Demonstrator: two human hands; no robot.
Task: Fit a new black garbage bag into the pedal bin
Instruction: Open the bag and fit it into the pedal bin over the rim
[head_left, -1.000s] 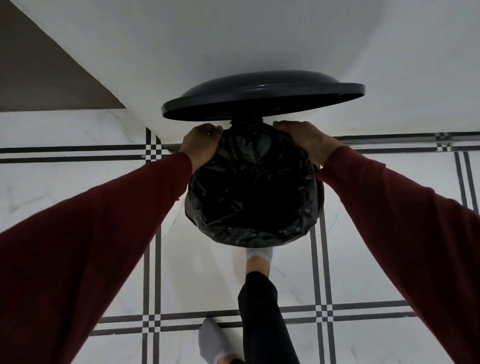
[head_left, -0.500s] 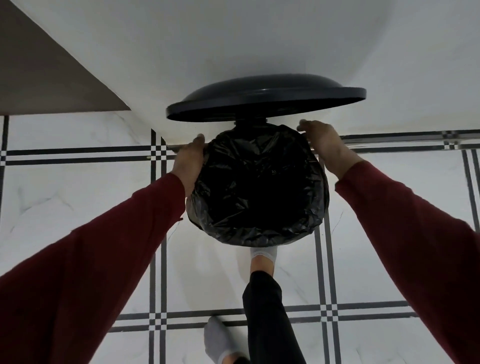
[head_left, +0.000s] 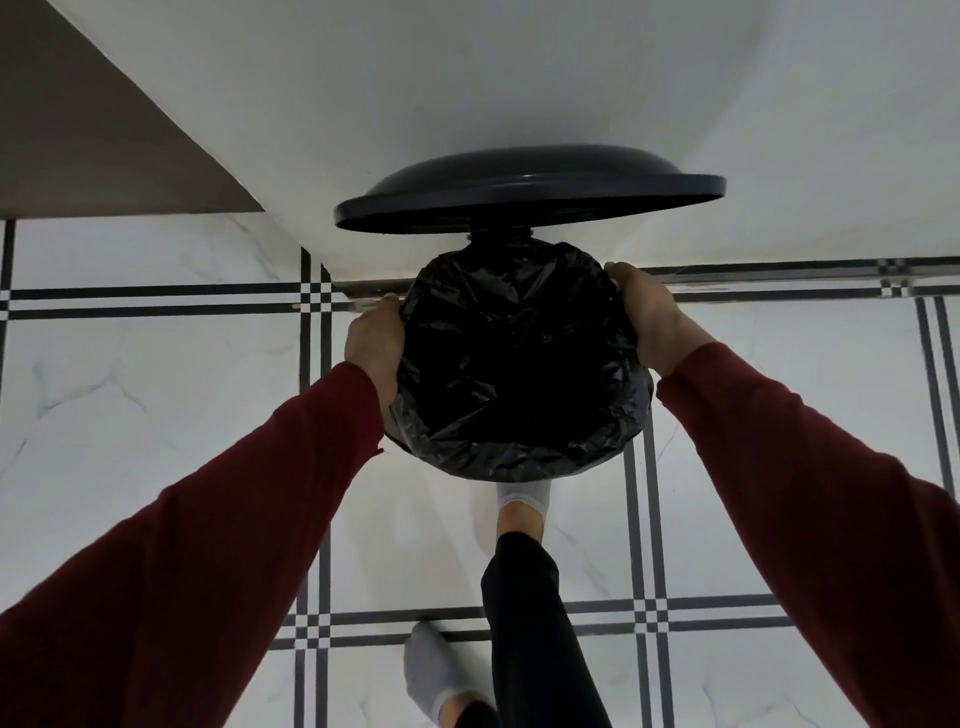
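- White marble-look floor tiles (head_left: 171, 415) with black double-line borders fill the scene, meeting a white wall (head_left: 467, 78) at the far side
- Nearest the camera, two dark red sleeves (head_left: 208, 545) reach forward from the lower corners, one on each side of the bin
- Between the sleeves, a leg in black trousers (head_left: 530, 623) stretches forward, and its foot in a light grey sock (head_left: 522, 493) disappears under the near edge of the bin; the pedal itself is hidden
- A second grey-socked foot (head_left: 431, 675) stands flat on the floor just to the left of that leg
- Beyond the feet stands the pedal bin, of which only the lid (head_left: 519, 192) can be seen; its mouth is fully covered by the black garbage bag (head_left: 519, 374), which is crinkled, sunk into the bin and folded over the rim all the way round
- Left hand (head_left: 375, 345) is curled over the left side of the rim, fingers closed on the bag's folded edge
- Right hand (head_left: 649, 317) grips the upper right part of the rim, fingers wrapped over the bag's edge there
- Farther back, the dark grey domed lid stands raised above the rear of the bin, hinged behind the bag's far edge and leaning towards the wall
- At far left, a brown-grey surface (head_left: 78, 145) meets the white wall
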